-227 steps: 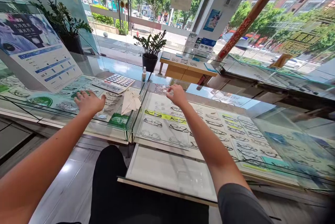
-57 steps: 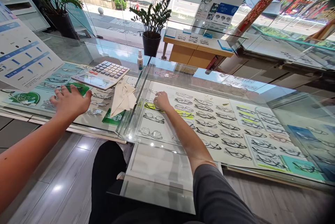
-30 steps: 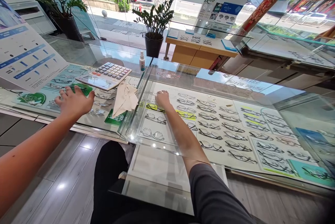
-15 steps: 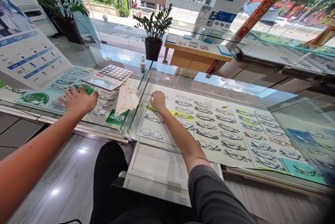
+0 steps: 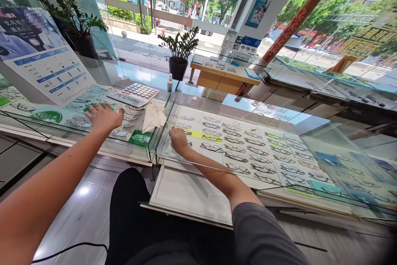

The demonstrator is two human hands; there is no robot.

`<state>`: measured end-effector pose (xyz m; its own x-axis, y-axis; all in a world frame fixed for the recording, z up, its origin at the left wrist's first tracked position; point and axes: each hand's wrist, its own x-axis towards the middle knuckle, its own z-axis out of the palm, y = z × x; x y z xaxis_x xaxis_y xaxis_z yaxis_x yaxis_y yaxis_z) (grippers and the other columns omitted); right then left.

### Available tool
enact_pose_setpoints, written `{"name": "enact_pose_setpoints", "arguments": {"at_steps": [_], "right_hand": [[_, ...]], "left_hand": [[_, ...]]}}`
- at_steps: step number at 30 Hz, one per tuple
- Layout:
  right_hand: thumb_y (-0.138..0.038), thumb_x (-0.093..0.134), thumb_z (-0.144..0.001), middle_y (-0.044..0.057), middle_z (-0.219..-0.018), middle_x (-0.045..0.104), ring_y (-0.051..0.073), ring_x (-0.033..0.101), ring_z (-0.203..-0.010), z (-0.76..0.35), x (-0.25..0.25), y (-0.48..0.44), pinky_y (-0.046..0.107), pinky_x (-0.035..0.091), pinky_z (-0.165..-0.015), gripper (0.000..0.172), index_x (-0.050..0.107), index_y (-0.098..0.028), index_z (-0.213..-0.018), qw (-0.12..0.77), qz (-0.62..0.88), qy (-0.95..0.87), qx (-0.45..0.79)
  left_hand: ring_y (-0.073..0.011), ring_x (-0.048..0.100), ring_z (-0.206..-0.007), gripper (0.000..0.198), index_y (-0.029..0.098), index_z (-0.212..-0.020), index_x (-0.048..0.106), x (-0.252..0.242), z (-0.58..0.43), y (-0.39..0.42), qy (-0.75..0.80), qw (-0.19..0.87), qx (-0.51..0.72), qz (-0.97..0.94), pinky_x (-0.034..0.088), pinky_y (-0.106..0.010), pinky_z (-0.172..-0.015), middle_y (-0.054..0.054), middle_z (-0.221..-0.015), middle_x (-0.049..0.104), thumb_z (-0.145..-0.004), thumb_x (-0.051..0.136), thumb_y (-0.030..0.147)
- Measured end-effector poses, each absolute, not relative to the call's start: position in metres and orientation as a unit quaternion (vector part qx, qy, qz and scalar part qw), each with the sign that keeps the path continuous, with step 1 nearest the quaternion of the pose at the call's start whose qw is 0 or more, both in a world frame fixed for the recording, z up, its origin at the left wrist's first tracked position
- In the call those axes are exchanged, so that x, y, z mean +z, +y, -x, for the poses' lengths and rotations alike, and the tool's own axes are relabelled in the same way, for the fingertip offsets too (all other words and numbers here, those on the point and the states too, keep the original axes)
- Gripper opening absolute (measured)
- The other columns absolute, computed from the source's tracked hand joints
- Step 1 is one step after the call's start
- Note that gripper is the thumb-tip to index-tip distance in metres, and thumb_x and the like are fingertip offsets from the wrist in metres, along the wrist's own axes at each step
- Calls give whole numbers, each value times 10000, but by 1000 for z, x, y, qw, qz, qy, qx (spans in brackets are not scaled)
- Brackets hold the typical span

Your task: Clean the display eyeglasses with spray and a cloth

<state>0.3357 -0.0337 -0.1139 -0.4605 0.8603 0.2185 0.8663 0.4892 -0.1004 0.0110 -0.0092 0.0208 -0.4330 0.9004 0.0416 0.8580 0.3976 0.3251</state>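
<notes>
Several fingers spread, your left hand looks empty, left of the cloth; your right hand curls right of it — whether it grips anything, I can't tell. Eyeglasses lie right of the cloth too, so a dragging wrist could scatter them.

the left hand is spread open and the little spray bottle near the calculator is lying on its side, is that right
Not quite: the little spray bottle near the calculator is standing upright, as the head view shows. The left hand is spread open.
</notes>
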Motion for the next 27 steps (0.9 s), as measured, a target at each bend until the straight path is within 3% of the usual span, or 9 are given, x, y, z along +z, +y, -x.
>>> {"name": "enact_pose_setpoints", "arguments": {"at_steps": [3, 7, 12, 15, 18, 22, 26, 27], "right_hand": [[-26, 524, -998, 130, -1110, 774, 310, 624, -1031, -333, -104, -69, 401, 435, -922, 279, 719, -216, -1059, 104, 484, -869, 3], [-45, 630, -936, 67, -1027, 754, 259, 621, -964, -335, -85, -124, 347, 429, -861, 188, 655, -227, -975, 82, 447, -890, 44], [18, 575, -854, -16, -868, 605, 184, 530, -817, -349, -30, -195, 279, 349, -729, 288, 473, -250, -883, 11, 358, -884, 300], [3, 581, -824, -38, -803, 515, 170, 435, -748, -354, 15, -223, 272, 290, -659, 309, 426, -259, -879, -21, 347, -863, 366], [15, 555, -819, -26, -840, 556, 165, 452, -778, -359, 57, -223, 272, 295, -684, 300, 429, -253, -869, 36, 331, -877, 348], [-3, 519, -887, -13, -822, 630, 169, 507, -751, -375, 89, -166, 284, 329, -710, 242, 510, -242, -855, 154, 433, -858, 230], [-228, 584, -1079, 46, -923, 760, 228, 629, -816, -401, 86, -67, 322, 420, -772, 127, 684, -211, -1155, 208, 567, -792, 91], [-298, 604, -1103, 90, -999, 793, 261, 669, -893, -408, 81, -42, 350, 464, -824, 213, 695, -185, -1259, 200, 596, -776, 57]], "left_hand": [[-628, 118, -1716, 1117, -187, -1696, 316, 16, -7, -7, 823, 72, 177, -535, 117, -824, -1294, -471, -1802, 173, -1002, 439, 681], [-596, 112, -1733, 1090, -128, -1735, 310, 13, -7, -4, 839, 70, 152, -518, 100, -760, -1357, -419, -1836, 163, -1032, 417, 700], [-586, 95, -1738, 1062, -110, -1759, 262, 15, -10, -4, 844, 71, 131, -515, 102, -743, -1369, -395, -1854, 137, -1061, 361, 684], [-559, 116, -1744, 1027, -86, -1769, 263, 18, -12, -6, 850, 65, 108, -511, 113, -694, -1389, -367, -1865, 145, -1071, 331, 664], [-551, 124, -1745, 1021, -83, -1768, 270, 19, -13, -7, 851, 62, 103, -511, 124, -680, -1391, -365, -1865, 151, -1072, 324, 662], [-553, 131, -1743, 1024, -82, -1765, 274, 16, -12, -6, 851, 57, 104, -511, 127, -682, -1390, -366, -1863, 157, -1069, 314, 668], [-560, 152, -1733, 1025, -76, -1758, 301, 12, -9, -3, 851, 48, 109, -512, 132, -698, -1382, -372, -1853, 184, -1063, 319, 677], [-564, 157, -1730, 1025, -78, -1754, 311, 11, -8, -2, 850, 45, 113, -513, 134, -704, -1378, -376, -1850, 189, -1059, 325, 677]]}}
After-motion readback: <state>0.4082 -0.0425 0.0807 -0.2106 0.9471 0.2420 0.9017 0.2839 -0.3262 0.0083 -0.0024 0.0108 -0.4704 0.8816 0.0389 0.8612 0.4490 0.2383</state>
